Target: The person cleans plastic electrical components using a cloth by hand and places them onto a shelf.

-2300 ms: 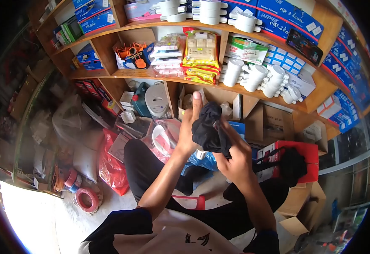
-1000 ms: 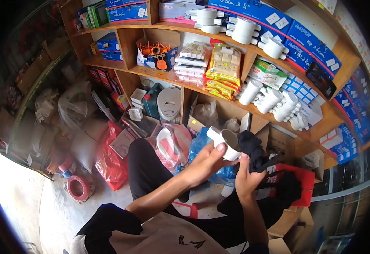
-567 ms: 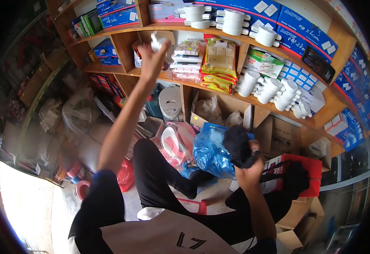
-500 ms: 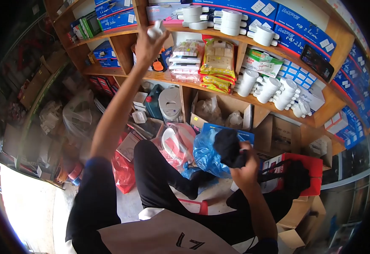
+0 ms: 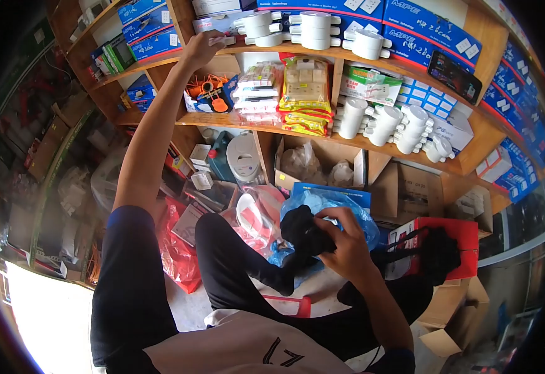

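Note:
My left hand (image 5: 201,50) reaches up to the upper shelf, its fingers closed around a white plastic fitting (image 5: 224,40) that is mostly hidden. Just right of it, white round conduit junction boxes (image 5: 258,26) stand stacked on the shelf board. Lower down, in front of my body, my right hand (image 5: 351,242) grips a black cloth bundle (image 5: 305,229). Behind that cloth lies a blue plastic bag (image 5: 356,215).
More stacked white junction boxes (image 5: 383,126) stand on the middle shelf. A phone (image 5: 453,77) leans on the upper shelf's right. Blue MPE boxes (image 5: 431,22) line the back. A red box (image 5: 466,243) and an open cardboard box (image 5: 456,315) sit at right.
My left hand has come to the upper shelf beside the stacked junction boxes, with the white fitting. My right hand has shifted left with the black cloth. The view has turned slightly.

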Demonstrator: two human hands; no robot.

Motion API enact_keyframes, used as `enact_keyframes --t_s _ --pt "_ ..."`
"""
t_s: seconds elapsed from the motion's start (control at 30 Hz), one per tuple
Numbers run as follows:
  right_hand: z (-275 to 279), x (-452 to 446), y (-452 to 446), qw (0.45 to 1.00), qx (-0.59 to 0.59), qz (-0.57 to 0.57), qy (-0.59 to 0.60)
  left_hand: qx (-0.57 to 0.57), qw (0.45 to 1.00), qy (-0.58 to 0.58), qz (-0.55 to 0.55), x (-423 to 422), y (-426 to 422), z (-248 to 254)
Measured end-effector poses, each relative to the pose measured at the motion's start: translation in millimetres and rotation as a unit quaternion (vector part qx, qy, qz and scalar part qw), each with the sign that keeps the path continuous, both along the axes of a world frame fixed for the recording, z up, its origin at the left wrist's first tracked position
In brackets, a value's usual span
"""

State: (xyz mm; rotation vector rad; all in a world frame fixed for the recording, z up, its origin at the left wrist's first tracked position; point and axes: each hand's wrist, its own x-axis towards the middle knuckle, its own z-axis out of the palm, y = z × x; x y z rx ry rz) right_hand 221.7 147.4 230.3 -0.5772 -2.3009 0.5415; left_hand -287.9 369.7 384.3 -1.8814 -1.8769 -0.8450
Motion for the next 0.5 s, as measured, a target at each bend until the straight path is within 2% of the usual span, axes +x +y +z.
enact_keyframes --t_s 0.1,0.17,0.23,0.27,0.3,0.33,0.37,0.4,0.43,0.47,0.5 --pt "-6 -4 -1 0.995 0.028 -0.088 0.023 -0.005 0.999 -0.034 -0.025 9 1 -8" --pt "-12 -4 5 0.991 0.018 -0.124 0.056 0.097 0.995 -0.001 0.03 -7 20 -28" --pt "1 6 18 0.974 0.146 -0.172 0.035 0.277 0.955 -0.045 -0.096 22 5 -34" --pt "11 14 23 0.973 0.096 -0.21 0.015 0.252 0.946 -0.176 -0.103 59 -19 -37" --pt "7 23 34 0.963 0.101 -0.246 0.051 0.21 0.924 -0.304 -0.099 92 -57 -52" --pt "7 32 38 0.952 0.077 -0.289 0.072 0.127 0.902 -0.384 -0.153 130 -91 -81" --pt "11 47 45 0.954 0.076 -0.279 0.075 0.054 0.865 -0.457 -0.199 170 -126 -103" --pt "16 59 52 0.942 0.116 -0.312 0.045 -0.081 0.872 -0.436 -0.208 196 -160 -146" --pt "17 68 56 0.94 0.101 -0.32 0.058 -0.139 0.841 -0.378 -0.361 223 -178 -193" --pt "18 74 59 0.945 0.094 -0.306 0.071 -0.274 0.796 -0.467 -0.272 259 -202 -234" --pt "17 80 61 0.949 0.09 -0.289 0.084 -0.308 0.763 -0.465 -0.327 296 -213 -258"
